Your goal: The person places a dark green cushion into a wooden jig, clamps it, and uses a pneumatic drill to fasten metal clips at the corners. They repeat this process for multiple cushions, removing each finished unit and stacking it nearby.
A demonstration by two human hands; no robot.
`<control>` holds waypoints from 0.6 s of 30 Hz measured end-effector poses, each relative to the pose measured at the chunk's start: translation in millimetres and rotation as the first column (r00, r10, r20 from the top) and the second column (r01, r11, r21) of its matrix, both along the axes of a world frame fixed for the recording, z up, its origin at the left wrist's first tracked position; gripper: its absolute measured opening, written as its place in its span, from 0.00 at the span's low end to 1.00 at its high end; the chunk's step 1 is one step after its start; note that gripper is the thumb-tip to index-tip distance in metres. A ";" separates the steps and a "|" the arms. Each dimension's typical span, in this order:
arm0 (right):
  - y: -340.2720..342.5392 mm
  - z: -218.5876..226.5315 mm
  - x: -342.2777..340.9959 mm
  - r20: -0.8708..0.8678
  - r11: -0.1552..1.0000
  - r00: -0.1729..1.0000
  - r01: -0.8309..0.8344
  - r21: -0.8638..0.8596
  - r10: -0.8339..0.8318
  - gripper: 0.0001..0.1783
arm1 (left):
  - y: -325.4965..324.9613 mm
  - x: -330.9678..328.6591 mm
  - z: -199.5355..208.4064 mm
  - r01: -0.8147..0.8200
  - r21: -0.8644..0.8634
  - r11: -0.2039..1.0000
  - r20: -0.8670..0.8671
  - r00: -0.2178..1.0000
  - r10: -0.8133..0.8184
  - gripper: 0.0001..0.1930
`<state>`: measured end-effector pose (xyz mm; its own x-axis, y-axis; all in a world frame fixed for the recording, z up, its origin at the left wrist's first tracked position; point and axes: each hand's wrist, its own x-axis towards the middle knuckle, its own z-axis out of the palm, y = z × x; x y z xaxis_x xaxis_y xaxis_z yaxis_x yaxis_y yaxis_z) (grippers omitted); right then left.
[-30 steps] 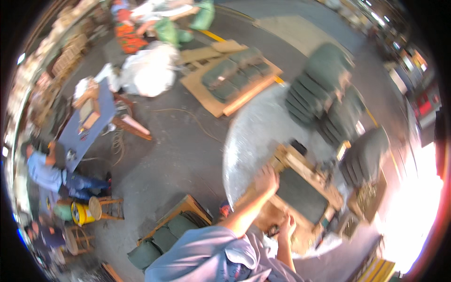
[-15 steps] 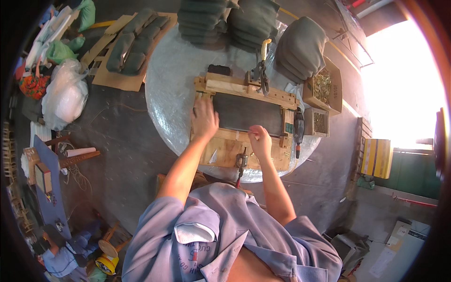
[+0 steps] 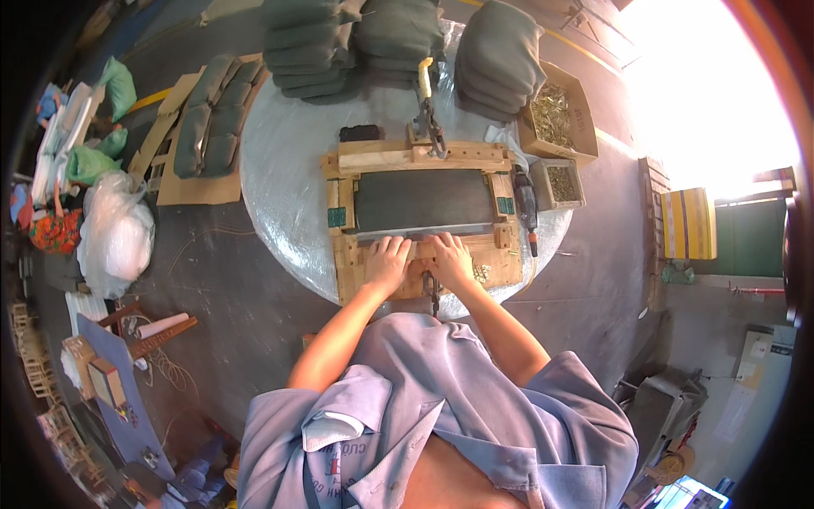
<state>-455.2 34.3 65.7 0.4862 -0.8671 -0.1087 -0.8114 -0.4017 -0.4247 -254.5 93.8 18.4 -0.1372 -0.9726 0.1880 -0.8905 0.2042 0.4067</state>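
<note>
My left hand (image 3: 387, 260) and my right hand (image 3: 449, 255) lie side by side, palms down, on the near edge of a wooden jig (image 3: 348, 263) on a round silver table (image 3: 280, 182). The fingers of both press along the front edge of a dark green pad (image 3: 422, 200) framed in the jig. A dark clamp handle (image 3: 430, 287) sticks up between my wrists. Another clamp with a yellow handle (image 3: 425, 100) stands at the jig's far side. Neither hand grips anything that I can see.
Stacks of dark green cushions (image 3: 398, 34) line the table's far edge. Two cardboard boxes of small metal parts (image 3: 553, 119) sit at the right, a power tool (image 3: 526, 204) beside the jig. Bags (image 3: 114, 233) and more cushions on cardboard (image 3: 208, 127) lie on the floor at left.
The view has swung from the floor onto the table. My left hand came down from the pad's left end and both hands now rest together at the jig's near edge.
</note>
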 end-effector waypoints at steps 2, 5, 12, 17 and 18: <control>3.0 6.4 -1.9 0.019 0.999 1.000 0.018 0.050 -0.019 0.34 | -1.2 2.9 -0.2 0.015 0.058 0.998 -0.053 0.999 -0.012 0.27; -10.8 -21.9 -0.8 0.214 0.969 0.950 0.200 0.148 -0.228 0.32 | -30.6 14.0 15.6 0.000 -0.004 1.000 -0.076 0.997 0.000 0.32; -67.4 -26.1 28.2 -0.048 -0.021 -0.322 -0.085 0.996 -0.946 0.81 | -189.9 40.6 70.6 -0.105 -0.056 0.993 0.157 0.981 0.113 0.39; -79.3 -29.9 56.7 -0.097 -0.086 -0.307 -0.050 0.995 -0.947 0.57 | -235.5 54.1 61.0 0.031 0.086 0.996 0.121 0.992 -0.041 0.33; -82.5 -17.2 61.7 -0.099 -0.088 -0.299 -0.050 0.995 -0.949 0.55 | -235.6 60.7 62.6 0.056 0.053 0.997 0.128 0.990 -0.062 0.32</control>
